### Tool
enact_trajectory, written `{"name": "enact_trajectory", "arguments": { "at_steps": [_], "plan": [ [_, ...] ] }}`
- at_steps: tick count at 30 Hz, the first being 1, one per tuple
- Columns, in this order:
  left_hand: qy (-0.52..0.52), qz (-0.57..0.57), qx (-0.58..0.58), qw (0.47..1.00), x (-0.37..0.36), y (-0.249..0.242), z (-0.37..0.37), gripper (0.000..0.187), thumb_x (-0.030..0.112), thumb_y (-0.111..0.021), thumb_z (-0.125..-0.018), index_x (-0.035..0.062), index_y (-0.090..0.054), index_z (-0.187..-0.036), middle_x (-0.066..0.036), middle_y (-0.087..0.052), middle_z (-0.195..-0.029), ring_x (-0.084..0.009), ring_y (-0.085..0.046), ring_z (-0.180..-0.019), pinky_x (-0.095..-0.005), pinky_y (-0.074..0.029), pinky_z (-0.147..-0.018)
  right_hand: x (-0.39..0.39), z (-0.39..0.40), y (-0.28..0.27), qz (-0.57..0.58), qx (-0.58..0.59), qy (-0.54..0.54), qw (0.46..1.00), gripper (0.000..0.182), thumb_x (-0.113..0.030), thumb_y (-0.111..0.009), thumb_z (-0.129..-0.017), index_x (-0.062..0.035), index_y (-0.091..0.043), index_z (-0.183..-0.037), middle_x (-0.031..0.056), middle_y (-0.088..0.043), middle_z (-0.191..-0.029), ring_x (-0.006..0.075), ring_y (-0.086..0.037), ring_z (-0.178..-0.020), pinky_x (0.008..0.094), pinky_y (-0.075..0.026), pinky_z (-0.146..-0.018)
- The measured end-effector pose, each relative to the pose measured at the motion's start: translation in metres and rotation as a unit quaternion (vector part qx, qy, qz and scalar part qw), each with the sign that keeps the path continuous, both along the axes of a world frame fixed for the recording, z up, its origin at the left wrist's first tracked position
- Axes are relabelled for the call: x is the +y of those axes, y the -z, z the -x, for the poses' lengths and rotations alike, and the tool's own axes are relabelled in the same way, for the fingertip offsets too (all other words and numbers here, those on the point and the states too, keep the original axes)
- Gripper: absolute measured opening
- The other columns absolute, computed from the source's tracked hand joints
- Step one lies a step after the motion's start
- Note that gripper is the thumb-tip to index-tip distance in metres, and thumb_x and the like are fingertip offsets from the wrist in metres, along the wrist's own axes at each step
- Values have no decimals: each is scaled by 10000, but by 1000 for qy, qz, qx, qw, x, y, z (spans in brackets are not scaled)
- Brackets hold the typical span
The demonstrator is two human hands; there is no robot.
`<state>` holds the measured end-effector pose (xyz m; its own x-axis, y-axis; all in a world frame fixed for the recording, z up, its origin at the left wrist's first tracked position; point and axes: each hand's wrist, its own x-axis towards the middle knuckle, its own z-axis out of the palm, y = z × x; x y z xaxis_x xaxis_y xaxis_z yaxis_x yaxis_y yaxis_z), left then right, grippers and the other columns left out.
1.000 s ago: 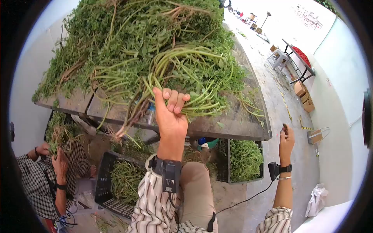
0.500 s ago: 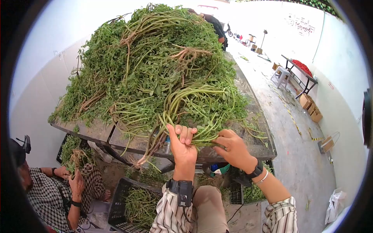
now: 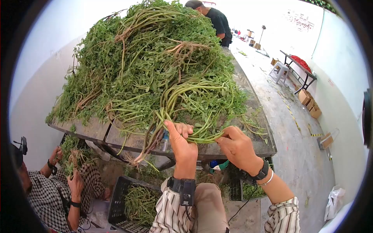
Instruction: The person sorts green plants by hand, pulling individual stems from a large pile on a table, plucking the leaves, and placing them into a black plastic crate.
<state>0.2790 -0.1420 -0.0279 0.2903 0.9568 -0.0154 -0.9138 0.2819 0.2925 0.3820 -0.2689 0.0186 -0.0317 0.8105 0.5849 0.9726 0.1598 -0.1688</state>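
Observation:
My left hand (image 3: 182,145) is wrapped round a bunch of long green plant stems (image 3: 161,118) at the near edge of the table. Pale roots (image 3: 138,158) hang from the bunch past the edge, left of that hand. To its right, my right hand (image 3: 237,145) pinches the bent stems (image 3: 206,138) between thumb and fingers. A large heap of leafy green plants (image 3: 155,70) lies behind both hands on the table (image 3: 252,101). The stem ends inside my fists are hidden.
A black crate (image 3: 116,200) with cut stems stands below at left, another crate (image 3: 236,190) at right. A co-worker (image 3: 46,198) sits at lower left handling plants; another person (image 3: 217,23) bends behind the heap. A stool (image 3: 279,72) and cardboard boxes (image 3: 311,103) stand at right.
My right hand has closed more tightly on the stems. The view has shifted slightly. The person behind the heap shows more, and the seated co-worker's one hand has moved away from the plants.

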Motion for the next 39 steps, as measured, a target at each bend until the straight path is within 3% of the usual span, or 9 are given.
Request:
{"name": "enact_trajectory", "arguments": {
  "at_steps": [10, 13, 22, 25, 27, 28, 30, 33, 39],
  "plan": [
    [0, -40, 34, 999, -2, -1, -1, 507, 501, -411, -900, 157, -273, -553, 16, -251, -456, -137, -323, -468, -307, -388, -690, 6, -7, 5, 4, -5, 17, 1000, 33, -54, -580, -693, -41, -562, -717, 74, -461, -739, 259, -489, -707, 350, -434, -615],
    [12, -34, 18, 999, -3, -5, 1, 509, 498, -410, -901, 154, -275, -551, 16, -256, -457, -138, -322, -468, -310, -391, -701, 13, -12, -1, -6, 9, 22, 1000, 55, -38, -579, -639, -43, -584, -693, 57, -497, -722, 242, -486, -717, 332, -419, -596],
    [28, -46, -20, 998, 2, -1, 3, 511, 498, -365, -921, 149, -281, -557, 20, -250, -456, -134, -308, -473, -312, -390, -699, 9, -42, -7, 33, 279, -12, 960, 117, -88, -545, -719, 0, -616, -747, 88, -572, -736, 224, -520, -693, 305, -429, -651],
    [47, -38, -44, 997, 1, -2, 6, 516, 502, -357, -921, 149, -283, -552, 20, -245, -452, -134, -303, -471, -310, -391, -691, 8, -39, -15, 78, 346, 35, 934, 127, -83, -516, -743, 5, -602, -776, 101, -581, -748, 229, -551, -692, 303, -444, -663],
    [51, -45, -53, 996, 1, -2, 5, 518, 507, -345, -922, 148, -281, -553, 19, -239, -447, -134, -297, -467, -306, -390, -685, 9, -35, -19, 123, 456, 23, 881, 131, -77, -488, -784, 11, -574, -827, 81, -585, -777, 175, -556, -715, 299, -445, -700],
    [55, -44, -59, 996, 0, -3, 5, 518, 506, -339, -923, 148, -280, -553, 19, -238, -446, -135, -296, -467, -304, -389, -683, 12, -33, -18, 126, 455, 23, 881, 131, -77, -488, -784, 11, -574, -827, 81, -585, -777, 175, -556, -715, 299, -445, -700],
    [56, -43, -65, 995, -1, -4, 6, 517, 504, -334, -924, 148, -279, -553, 19, -237, -445, -136, -294, -466, -302, -388, -681, 20, -27, -16, 72, 259, -40, 962, 143, -91, -522, -756, 11, -583, -836, 138, -591, -774, 266, -574, -693, 333, -461, -654],
    [63, -48, -66, 995, 1, -3, 7, 516, 503, -320, -927, 146, -277, -557, 16, -240, -450, -138, -293, -469, -302, -387, -679, 27, -20, -15, 123, 184, -70, 973, 156, -107, -548, -753, 7, -601, -845, 150, -594, -783, 301, -576, -703, 358, -465, -659],
    [70, -58, -82, 992, 1, -3, 7, 518, 505, -307, -929, 144, -271, -560, 14, -235, -453, -137, -282, -469, -303, -384, -674, 38, -18, -17, 273, 184, -105, 939, 204, -122, -565, -741, -18, -640, -899, 160, -603, -791, 323, -572, -726, 375, -460, -663]
  ]
}}
